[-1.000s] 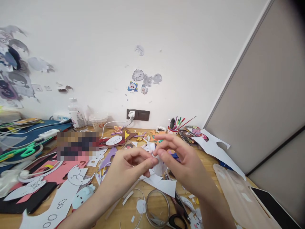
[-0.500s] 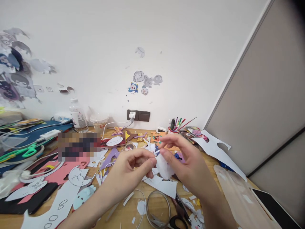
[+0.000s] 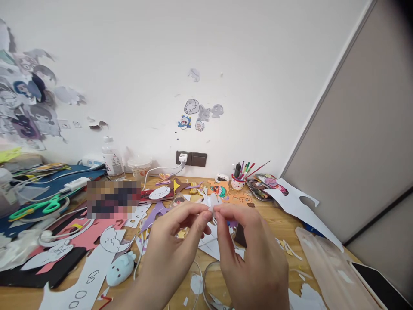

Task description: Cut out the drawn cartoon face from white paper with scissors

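Note:
My left hand [image 3: 176, 241] and my right hand [image 3: 253, 247] meet in front of me above the desk. Both are closed in a pinch, thumb against forefinger, with the fingertips almost touching. Between them is a small, thin white piece that looks like paper [image 3: 212, 200]; the fingers cover much of it. White paper scraps [image 3: 209, 243] lie on the desk below. Under my right hand a roll of clear tape [image 3: 206, 282] is partly hidden, and metal scissor blades [image 3: 221, 305] show only in part.
A light-blue plush toy [image 3: 120, 269] and cut-out drawings [image 3: 84, 275] lie at left. Green scissors [image 3: 48, 206] rest farther back. A pen cup [image 3: 238, 182] stands by the wall. At right are a large white paper sheet [image 3: 298, 206] and a tablet-like device [image 3: 380, 280].
My right hand has come down and closed its fingers beside the left fingertips; before, its fingers were raised over the white piece. The view has swung slightly left.

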A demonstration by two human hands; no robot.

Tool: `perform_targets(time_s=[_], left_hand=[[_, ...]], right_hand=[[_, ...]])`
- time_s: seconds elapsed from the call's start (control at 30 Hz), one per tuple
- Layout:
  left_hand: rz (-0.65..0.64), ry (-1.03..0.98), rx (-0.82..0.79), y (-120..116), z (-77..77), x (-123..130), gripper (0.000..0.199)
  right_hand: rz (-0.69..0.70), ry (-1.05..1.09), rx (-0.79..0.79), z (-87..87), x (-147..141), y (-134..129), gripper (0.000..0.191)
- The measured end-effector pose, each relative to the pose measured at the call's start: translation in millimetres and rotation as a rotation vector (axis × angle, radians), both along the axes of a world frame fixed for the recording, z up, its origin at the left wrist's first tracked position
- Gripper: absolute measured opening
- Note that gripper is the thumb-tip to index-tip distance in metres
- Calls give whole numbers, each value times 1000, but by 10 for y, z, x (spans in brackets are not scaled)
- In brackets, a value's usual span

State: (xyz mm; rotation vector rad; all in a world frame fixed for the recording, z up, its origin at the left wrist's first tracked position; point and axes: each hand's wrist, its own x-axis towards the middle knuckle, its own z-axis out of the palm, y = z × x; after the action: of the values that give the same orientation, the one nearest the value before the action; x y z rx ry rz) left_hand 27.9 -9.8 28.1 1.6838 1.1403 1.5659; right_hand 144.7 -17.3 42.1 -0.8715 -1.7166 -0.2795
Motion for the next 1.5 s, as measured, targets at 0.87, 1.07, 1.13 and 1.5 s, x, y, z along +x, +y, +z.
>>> perform_targets(time_s=[0.87,1.07,1.13,1.5], left_hand=[[36,358,275,-23,82,-105,11],[22,358,238,-14,64,-80,14],[23,348,239,-10,56,-76,14],[-65,254,157,-24,45,-76,14]], right_hand=[[175,153,-338,68,110,-37,18],[299,153,-395,120,204,-15,19],[285,140,-381,120,211,-11,19],[365,219,-465,149,219,16,18]])
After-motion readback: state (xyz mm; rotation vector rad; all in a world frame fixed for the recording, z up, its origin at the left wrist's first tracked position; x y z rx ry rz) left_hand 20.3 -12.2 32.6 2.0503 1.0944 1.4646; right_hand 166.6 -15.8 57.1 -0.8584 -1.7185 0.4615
